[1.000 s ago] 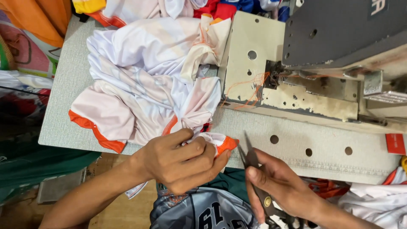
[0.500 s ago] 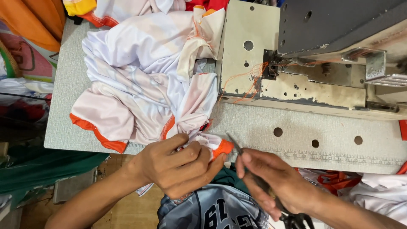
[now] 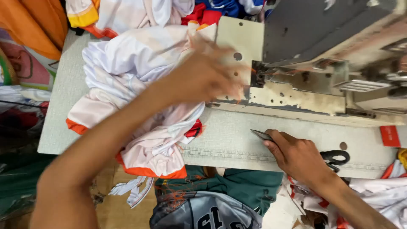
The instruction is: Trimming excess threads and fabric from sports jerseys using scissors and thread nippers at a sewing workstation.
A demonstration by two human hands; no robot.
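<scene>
Head view shows your left hand (image 3: 203,76) stretched forward over the white and orange garment (image 3: 140,101), reaching toward the needle area of the sewing machine (image 3: 305,80). That hand is blurred, so you cannot tell how far its fingers are spread or whether it grips any cloth; it lies over the far edge of the garment, just beside the machine's pale bed plate (image 3: 235,36). The garment is bunched under and behind your left forearm, with its orange hem (image 3: 152,171) hanging off the near edge of the grey table (image 3: 237,144).

Your right hand (image 3: 296,154) rests on the table, well apart from the left, nearer to you and off to the right. Its fingers are curled over a pair of scissors (image 3: 335,157): the blade tip pokes out past your fingertips on the left side, and the black handle loops show on the right of the hand. Just past your right hand, away from you, runs the front edge of the machine base. Below both hands, close to your body, lies a dark green and grey jersey (image 3: 212,203).
</scene>
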